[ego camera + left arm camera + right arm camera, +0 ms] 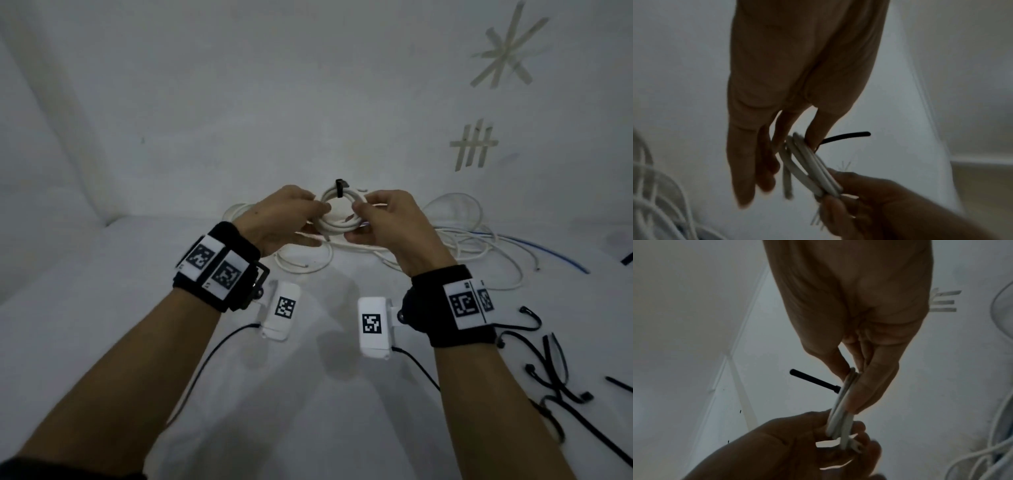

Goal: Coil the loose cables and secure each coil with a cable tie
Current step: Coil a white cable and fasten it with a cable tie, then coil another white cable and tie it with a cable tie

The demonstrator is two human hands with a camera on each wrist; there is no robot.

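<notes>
Hands meet above the white surface (102, 342), holding 1 coil of white cable (337, 214) between them. Left hand (277, 219) pinches its left side; right hand (387, 222) pinches its right side. Black cable tie (339, 187) wraps the coil's far edge, tail sticking up. Loose white cables (472, 240) lie behind; spare black ties (551, 373) rest right.

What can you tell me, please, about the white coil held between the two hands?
The coil is a small ring of several turns of smooth white cable, held in the air above the table. The left hand pinches one side, the right hand the other. A black tie wraps its far edge, tail sticking up. One cable end hangs loose below.
</notes>
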